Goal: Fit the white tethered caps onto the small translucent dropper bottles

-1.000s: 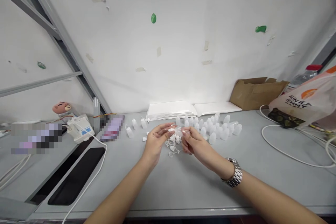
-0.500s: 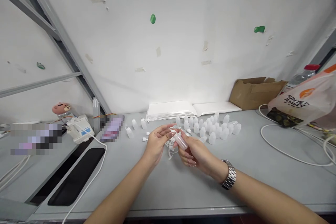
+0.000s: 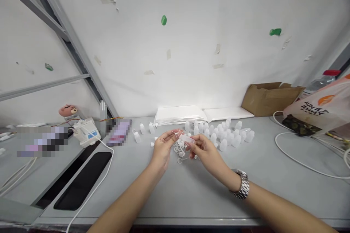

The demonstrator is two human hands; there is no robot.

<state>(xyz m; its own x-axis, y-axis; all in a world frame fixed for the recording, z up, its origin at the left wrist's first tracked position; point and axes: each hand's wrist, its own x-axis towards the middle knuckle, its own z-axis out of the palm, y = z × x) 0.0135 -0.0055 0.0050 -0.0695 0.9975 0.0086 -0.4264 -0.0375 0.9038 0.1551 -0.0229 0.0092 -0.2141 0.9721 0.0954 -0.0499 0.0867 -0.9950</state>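
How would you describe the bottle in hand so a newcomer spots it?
On the grey table, look just in front of the flat white stack. Between the left hand and right hand is a small translucent bottle, gripped by the right. It is held tipped over, while the loose bottles beyond rest on the table.

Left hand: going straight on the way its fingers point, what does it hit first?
Likely the small translucent bottle in the right hand. The left hand points rightward at its end; fingertips look very close, but depth and contact are unclear.
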